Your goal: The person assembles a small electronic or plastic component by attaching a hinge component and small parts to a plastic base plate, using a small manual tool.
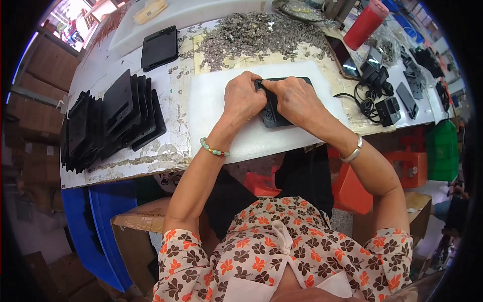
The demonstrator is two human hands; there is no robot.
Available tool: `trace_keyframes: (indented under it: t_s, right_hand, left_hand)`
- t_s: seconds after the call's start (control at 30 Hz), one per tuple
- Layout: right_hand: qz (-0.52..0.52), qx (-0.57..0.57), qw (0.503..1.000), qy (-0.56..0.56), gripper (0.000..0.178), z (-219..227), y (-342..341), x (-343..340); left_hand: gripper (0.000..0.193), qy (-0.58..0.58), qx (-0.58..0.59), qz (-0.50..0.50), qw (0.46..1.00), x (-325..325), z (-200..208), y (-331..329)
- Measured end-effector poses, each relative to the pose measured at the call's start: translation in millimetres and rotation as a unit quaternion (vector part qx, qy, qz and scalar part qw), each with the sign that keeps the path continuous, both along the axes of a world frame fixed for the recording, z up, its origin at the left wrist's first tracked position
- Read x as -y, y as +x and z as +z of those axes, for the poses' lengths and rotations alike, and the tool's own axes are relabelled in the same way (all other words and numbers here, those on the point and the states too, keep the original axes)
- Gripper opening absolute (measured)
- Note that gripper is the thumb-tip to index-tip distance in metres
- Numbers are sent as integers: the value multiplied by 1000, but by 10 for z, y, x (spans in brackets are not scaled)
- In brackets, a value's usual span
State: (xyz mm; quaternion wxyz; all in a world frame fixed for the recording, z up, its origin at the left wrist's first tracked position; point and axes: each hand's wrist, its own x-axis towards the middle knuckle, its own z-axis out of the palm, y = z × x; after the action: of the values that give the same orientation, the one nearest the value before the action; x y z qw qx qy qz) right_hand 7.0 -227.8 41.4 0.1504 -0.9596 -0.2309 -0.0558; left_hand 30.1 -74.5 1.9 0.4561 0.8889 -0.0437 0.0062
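Observation:
A black plastic housing (272,115) with a small round patch of holes lies on a white foam sheet (211,100). My left hand (242,95) grips its upper left edge with curled fingers. Bent over the top of the same part, my right hand (294,98) has its fingers closed, thumb and fingertip meeting my left fingers at the corner. Whatever small thing may be between those fingertips is hidden. Beyond the foam spreads a heap of small metal clips (251,38).
Stacked black plastic panels (121,108) lean at the left. Another black housing (160,48) lies behind them. On the right are a phone (343,57), a red cylinder (366,24), and black adapters with cables (375,85). A blue bin (108,231) stands below the table edge.

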Motion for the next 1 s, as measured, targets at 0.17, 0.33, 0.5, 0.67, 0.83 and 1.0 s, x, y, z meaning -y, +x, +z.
trace_keyframes:
  t_s: [0.17, 0.33, 0.5, 0.67, 0.83, 1.0]
  right_hand:
    - [48, 39, 998, -30, 12, 19, 90, 15]
    - [92, -29, 990, -102, 11, 378, 81, -118]
    - [121, 32, 987, -99, 11, 239, 42, -29]
    - [16, 37, 996, 85, 27, -57, 160, 275]
    - [22, 15, 990, 142, 29, -122, 124, 409]
    - [22, -12, 993, 111, 29, -34, 69, 307]
  left_hand:
    - [28, 17, 22, 0, 1000, 7, -13, -39]
    - [28, 22, 29, -9, 999, 16, -25, -27]
    - [27, -21, 19, 30, 999, 44, -12, 0]
    - [31, -53, 11, 19, 998, -18, -99, 77]
    - [32, -143, -80, 7, 986, -13, 43, 17]
    - [32, -148, -84, 16, 985, -9, 66, -2]
